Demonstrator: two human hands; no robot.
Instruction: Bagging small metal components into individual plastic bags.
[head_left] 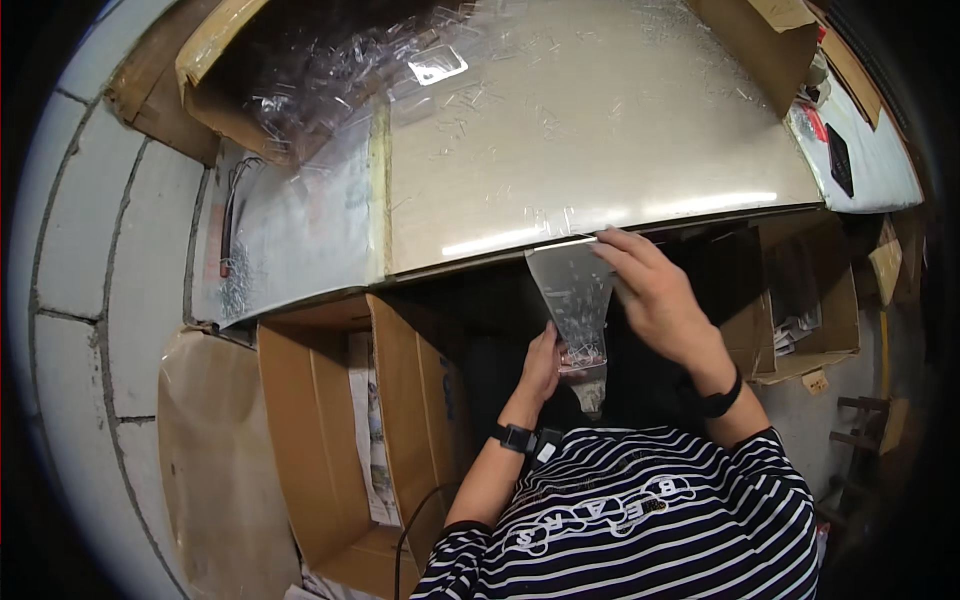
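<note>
A grey, see-through chute (568, 280) tapers down from the table's front edge, with small clear bits lying in it. At its narrow lower end is a small clear plastic case (582, 366) with shiny bits at its mouth. My left hand (541, 366) is closed on the left side of this case, its fingers partly hidden. My right hand (655, 295) reaches to the chute's upper right corner, fingers stretched out and apart with nothing seen in them. A few thin clear pieces (550, 220) lie on the table just above the chute.
Clear plastic cases (330, 85) are heaped at the back left of the table (620, 130), beside a cardboard box. Small clear bits are scattered over the tabletop. An open cardboard box (320, 440) stands below left, another (815, 290) below right. A dark phone-like slab (840, 160) lies far right.
</note>
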